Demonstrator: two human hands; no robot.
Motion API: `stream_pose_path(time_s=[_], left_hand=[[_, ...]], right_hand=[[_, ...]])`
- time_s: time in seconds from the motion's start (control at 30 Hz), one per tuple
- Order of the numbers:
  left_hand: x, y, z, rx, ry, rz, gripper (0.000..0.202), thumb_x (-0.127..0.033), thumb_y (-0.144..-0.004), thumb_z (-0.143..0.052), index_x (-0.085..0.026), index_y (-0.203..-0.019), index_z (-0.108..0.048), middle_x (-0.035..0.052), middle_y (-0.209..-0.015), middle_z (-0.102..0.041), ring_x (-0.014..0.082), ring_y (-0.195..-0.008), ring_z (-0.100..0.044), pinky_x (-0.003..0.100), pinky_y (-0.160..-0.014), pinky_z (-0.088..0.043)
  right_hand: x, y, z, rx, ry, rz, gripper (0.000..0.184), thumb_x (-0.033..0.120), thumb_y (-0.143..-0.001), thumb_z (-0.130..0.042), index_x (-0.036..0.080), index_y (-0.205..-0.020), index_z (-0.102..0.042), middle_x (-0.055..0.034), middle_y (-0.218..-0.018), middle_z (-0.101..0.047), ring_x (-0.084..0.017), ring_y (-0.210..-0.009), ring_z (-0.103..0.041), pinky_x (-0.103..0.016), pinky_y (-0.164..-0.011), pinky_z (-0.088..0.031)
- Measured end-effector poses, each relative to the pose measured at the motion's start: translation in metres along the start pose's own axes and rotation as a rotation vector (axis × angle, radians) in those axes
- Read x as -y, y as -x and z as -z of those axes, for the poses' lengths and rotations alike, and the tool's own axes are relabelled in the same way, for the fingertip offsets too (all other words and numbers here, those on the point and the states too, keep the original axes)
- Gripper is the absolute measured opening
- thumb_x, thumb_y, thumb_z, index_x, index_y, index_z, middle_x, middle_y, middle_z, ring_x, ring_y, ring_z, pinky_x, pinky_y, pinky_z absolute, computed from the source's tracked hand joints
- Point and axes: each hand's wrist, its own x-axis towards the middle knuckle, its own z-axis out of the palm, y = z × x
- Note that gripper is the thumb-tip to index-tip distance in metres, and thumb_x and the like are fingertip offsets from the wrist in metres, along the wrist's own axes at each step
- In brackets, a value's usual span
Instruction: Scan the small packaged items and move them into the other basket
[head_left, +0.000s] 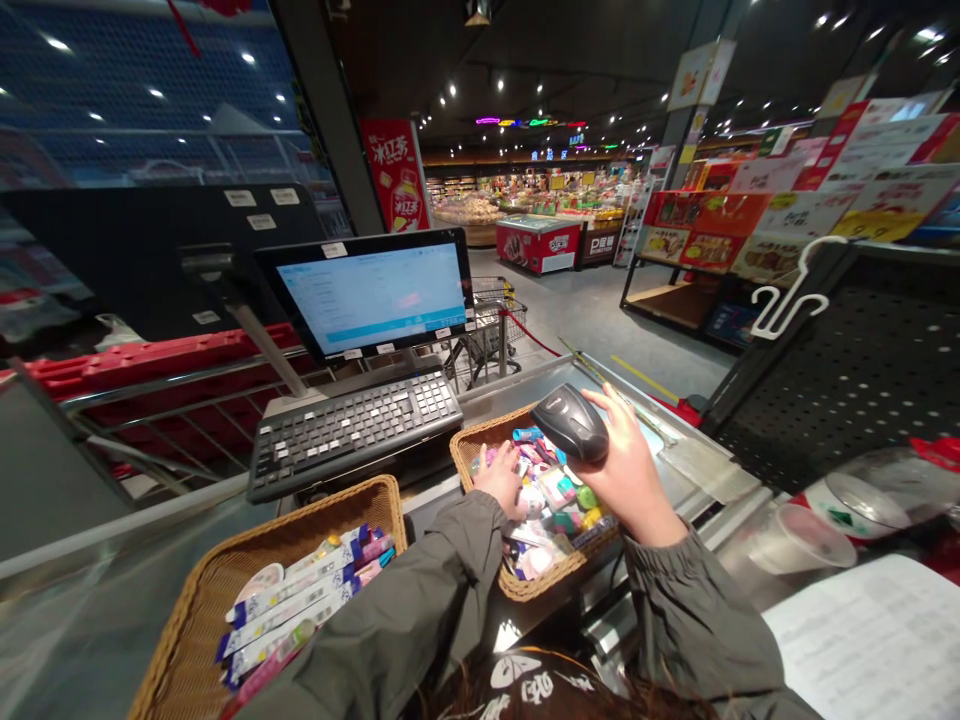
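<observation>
My right hand grips a black handheld barcode scanner, raised over the right wicker basket. Small packaged items in many colours fill that basket; their exact kinds are hard to make out. My left hand rests among them at the left side, its fingers spread and touching the pile, with no item plainly held. Under my left forearm, a second wicker basket contains several long white-and-blue packets and a few small colourful pieces. The forearm hides part of this basket.
Behind the baskets are a black keyboard and a lit monitor. A metal counter runs beneath. On the right are a black perforated panel with white hooks, plastic cups and a white paper sheet.
</observation>
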Motion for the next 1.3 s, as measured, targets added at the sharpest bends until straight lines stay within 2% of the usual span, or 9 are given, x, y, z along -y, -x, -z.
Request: stream_pose_path(time_s=[0.13,0.2,0.27,0.33,0.43,0.6,0.93,1.1,1.3], left_hand=[[0.003,0.005,0.016,-0.115,0.055,-0.039,0.050,-0.049,-0.066,-0.072,-0.020,-0.107,-0.073,0.0125,-0.152,-0.042,0.0408,-0.146,-0.020,0.071,-0.114,-0.003],[0.009,0.011,0.032,-0.211,0.084,-0.042,0.048,-0.048,-0.067,-0.071,-0.019,-0.105,-0.074,0.0115,-0.148,-0.047,0.0415,-0.145,-0.023,0.071,-0.115,-0.004],[0.019,0.021,0.052,-0.297,0.098,-0.043,0.039,-0.047,-0.068,-0.070,-0.019,-0.094,-0.076,0.0105,-0.145,-0.051,0.0425,-0.143,-0.026,0.071,-0.115,-0.003],[0.031,0.033,0.074,-0.372,0.093,-0.036,0.033,-0.048,-0.068,-0.070,-0.019,-0.083,-0.076,0.0097,-0.144,-0.053,0.0421,-0.142,-0.029,0.071,-0.115,-0.002],[0.048,0.057,0.105,-0.440,0.073,0.014,0.029,-0.045,-0.068,-0.070,-0.019,-0.080,-0.075,0.0096,-0.142,-0.055,0.0414,-0.141,-0.032,0.071,-0.114,-0.002],[0.073,0.099,0.136,-0.509,0.028,0.103,0.027,-0.044,-0.068,-0.070,-0.019,-0.077,-0.073,0.0092,-0.141,-0.055,0.0401,-0.141,-0.033,0.070,-0.114,-0.002],[0.109,0.165,0.157,-0.617,-0.134,0.252,0.029,-0.044,-0.068,-0.072,-0.017,-0.078,-0.071,0.0128,-0.151,-0.044,0.0402,-0.144,-0.028,0.069,-0.115,-0.002],[0.122,0.187,0.164,-0.617,-0.196,0.282,0.027,-0.044,-0.069,-0.071,-0.017,-0.075,-0.070,0.0124,-0.152,-0.042,0.0394,-0.145,-0.026,0.069,-0.115,0.001],[0.130,0.206,0.168,-0.629,-0.203,0.309,0.026,-0.042,-0.068,-0.073,-0.017,-0.074,-0.070,0.0126,-0.152,-0.042,0.0395,-0.145,-0.027,0.068,-0.116,0.002]], right_hand=[[0.000,0.001,0.002,-0.008,0.000,0.007,0.044,0.027,-0.075,-0.062,0.020,-0.118,-0.058,-0.0167,-0.134,-0.055,-0.040,-0.141,-0.034,-0.068,-0.111,-0.027],[0.000,0.001,0.001,-0.004,0.008,0.017,0.043,0.026,-0.074,-0.063,0.020,-0.117,-0.059,-0.0168,-0.133,-0.055,-0.040,-0.141,-0.034,-0.068,-0.111,-0.028],[0.001,0.000,-0.001,0.006,0.016,0.031,0.040,0.026,-0.074,-0.063,0.019,-0.113,-0.061,-0.0174,-0.133,-0.055,-0.040,-0.141,-0.034,-0.069,-0.111,-0.028],[0.004,-0.001,-0.005,0.020,0.015,0.052,0.036,0.026,-0.074,-0.063,0.018,-0.110,-0.062,-0.0179,-0.133,-0.055,-0.041,-0.141,-0.033,-0.069,-0.110,-0.028],[0.013,-0.005,-0.013,0.039,-0.006,0.090,0.033,0.028,-0.075,-0.064,0.018,-0.107,-0.063,-0.0182,-0.134,-0.054,-0.041,-0.141,-0.033,-0.069,-0.109,-0.030],[0.038,-0.012,-0.027,0.097,-0.059,0.142,0.036,0.023,-0.073,-0.063,0.019,-0.109,-0.062,-0.0170,-0.135,-0.053,-0.042,-0.142,-0.031,-0.073,-0.109,-0.026],[0.099,-0.012,-0.056,0.226,-0.128,0.297,0.036,0.017,-0.070,-0.061,0.019,-0.106,-0.065,-0.0154,-0.138,-0.052,-0.042,-0.144,-0.027,-0.072,-0.111,-0.025],[0.123,-0.008,-0.060,0.254,-0.148,0.320,0.036,0.016,-0.071,-0.061,0.017,-0.106,-0.065,-0.0170,-0.138,-0.051,-0.042,-0.144,-0.026,-0.072,-0.111,-0.024],[0.143,-0.001,-0.065,0.288,-0.149,0.336,0.043,0.016,-0.070,-0.060,0.019,-0.113,-0.064,-0.0153,-0.140,-0.051,-0.040,-0.145,-0.025,-0.070,-0.113,-0.022]])
